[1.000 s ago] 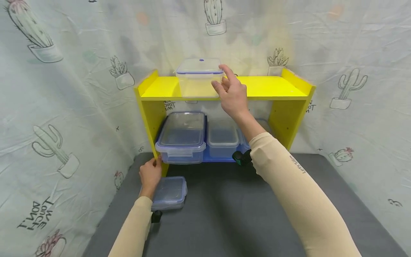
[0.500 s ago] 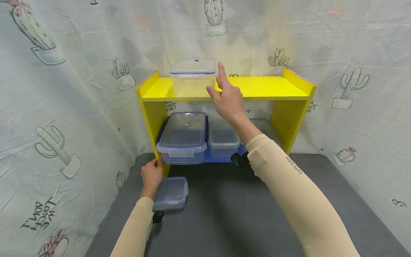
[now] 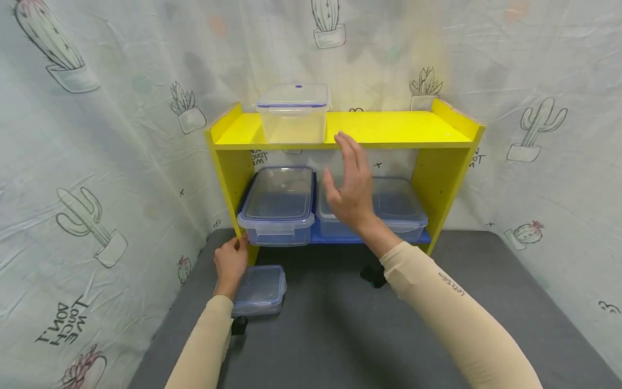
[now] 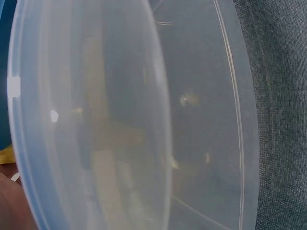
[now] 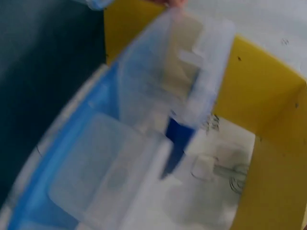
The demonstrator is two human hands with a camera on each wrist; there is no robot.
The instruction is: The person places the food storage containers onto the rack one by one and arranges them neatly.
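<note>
My left hand (image 3: 230,265) grips the front edge of the left side panel of a yellow shelf unit (image 3: 389,129). Right beside that wrist, a low clear food container (image 3: 259,289) with a lid rests on the dark table; its clear plastic (image 4: 206,120) fills most of the left wrist view. In front of the shelf, my right hand (image 3: 352,189) is held up with extended fingers and nothing in it. Above and left of it, a tall clear food container (image 3: 293,121) with a blue-rimmed lid stands on the top board. The right wrist view is blurred.
On the blue lower board (image 3: 335,240) stand a large lidded container (image 3: 278,200) at left, a smaller container (image 3: 335,226) in the middle, partly behind my right hand, and another container (image 3: 400,208) at right. A cactus-print curtain (image 3: 146,135) surrounds the grey table (image 3: 311,335).
My right hand has let go of the tall container after it slid left along the top board, then moved down in front of the shelf. My left hand has kept its grip.
</note>
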